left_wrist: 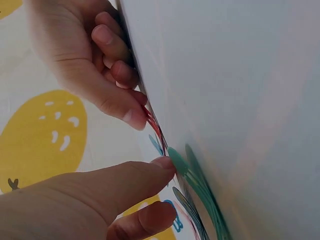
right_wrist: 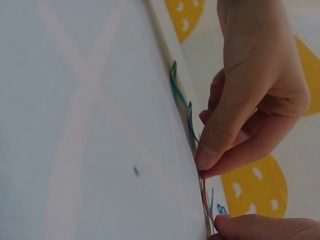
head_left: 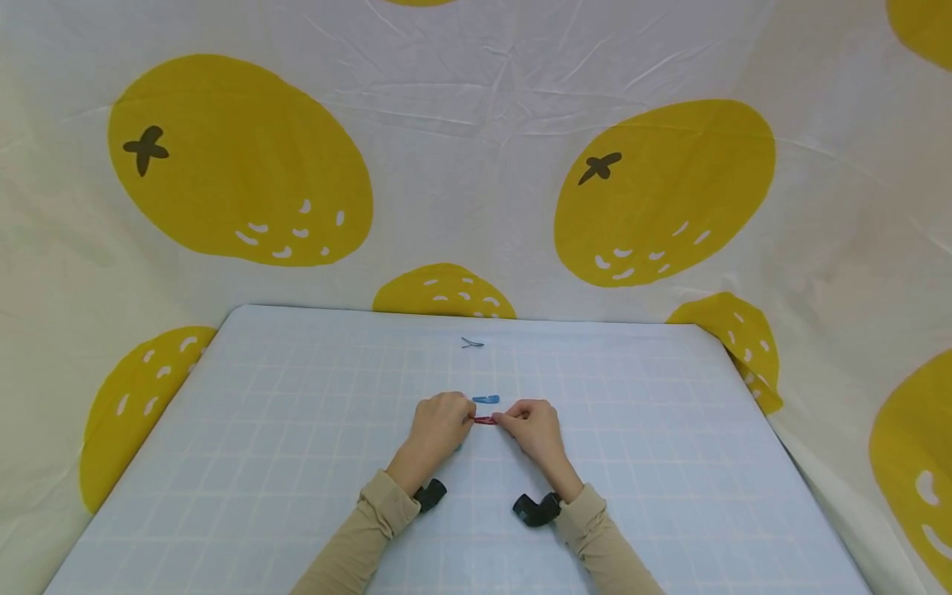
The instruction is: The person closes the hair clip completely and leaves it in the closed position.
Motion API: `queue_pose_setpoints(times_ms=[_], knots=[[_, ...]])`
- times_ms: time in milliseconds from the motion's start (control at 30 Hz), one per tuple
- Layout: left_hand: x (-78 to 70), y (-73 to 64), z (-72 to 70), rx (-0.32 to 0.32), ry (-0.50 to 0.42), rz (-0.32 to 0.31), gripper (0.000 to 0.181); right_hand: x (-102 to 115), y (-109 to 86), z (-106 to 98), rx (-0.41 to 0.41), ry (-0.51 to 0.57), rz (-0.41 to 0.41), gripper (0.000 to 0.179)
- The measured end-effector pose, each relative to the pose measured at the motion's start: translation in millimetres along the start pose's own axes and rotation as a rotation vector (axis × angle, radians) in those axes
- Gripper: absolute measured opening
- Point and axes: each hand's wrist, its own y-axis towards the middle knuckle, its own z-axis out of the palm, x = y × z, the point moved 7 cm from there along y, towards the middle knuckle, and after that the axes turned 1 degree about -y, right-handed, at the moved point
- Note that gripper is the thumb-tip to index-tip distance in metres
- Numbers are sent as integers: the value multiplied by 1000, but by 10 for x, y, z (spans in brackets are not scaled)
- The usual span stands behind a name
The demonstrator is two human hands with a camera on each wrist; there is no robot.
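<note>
A slim red snap hair clip [head_left: 485,421] is held between the two hands, low over the table. The left hand [head_left: 439,421] pinches its left end between thumb and finger. At the other end, thumb and finger of the right hand [head_left: 535,428] pinch it. Just beyond lies a blue hair clip [head_left: 487,399]. In the left wrist view a green hair clip [left_wrist: 195,177] and a darker one [left_wrist: 192,210] show close by the left hand, which mostly hides them in the head view.
Farther back on the pale checked tablecloth [head_left: 297,430] lies a thin dark-blue clip [head_left: 472,343] with its parts spread. Black wrist devices [head_left: 537,510] sit on both forearms. A curtain with yellow fruit [head_left: 238,165] hangs behind the table.
</note>
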Motion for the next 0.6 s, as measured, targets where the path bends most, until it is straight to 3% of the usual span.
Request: queue_pose_setpoints(times_ms=[600], knots=[[13, 1, 16, 39, -47, -15, 5, -5, -11, -10, 3, 42, 16, 30]])
